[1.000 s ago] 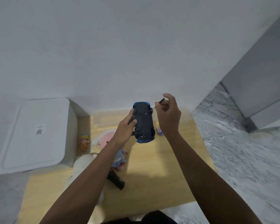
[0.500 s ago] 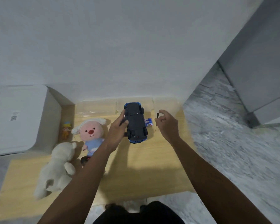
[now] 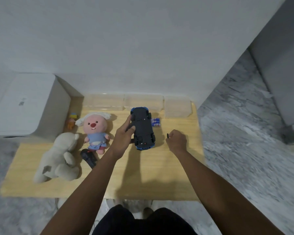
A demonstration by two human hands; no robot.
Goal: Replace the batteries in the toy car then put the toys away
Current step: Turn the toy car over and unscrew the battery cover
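Observation:
My left hand (image 3: 124, 136) grips the blue toy car (image 3: 143, 128), which is turned underside up with its dark chassis and wheels showing, just above the wooden table (image 3: 143, 175). To its right, my right hand (image 3: 176, 140) is closed around a small dark screwdriver (image 3: 167, 135), of which only the dark end sticks out. Two blue and white batteries (image 3: 155, 122) lie on the table behind the car. A black remote control (image 3: 89, 157) lies to the left of my left forearm.
A pink-faced plush in a blue outfit (image 3: 95, 131), a beige plush bear (image 3: 59, 158) and a small orange figure (image 3: 72, 122) lie on the table's left. Clear plastic bins (image 3: 143, 103) line the back edge. A white box (image 3: 24, 106) stands at the left. Marble floor surrounds.
Both hands have dropped from chest height toward the table with the car and the screwdriver. My right hand has moved away from the car to the right. The view tilted down.

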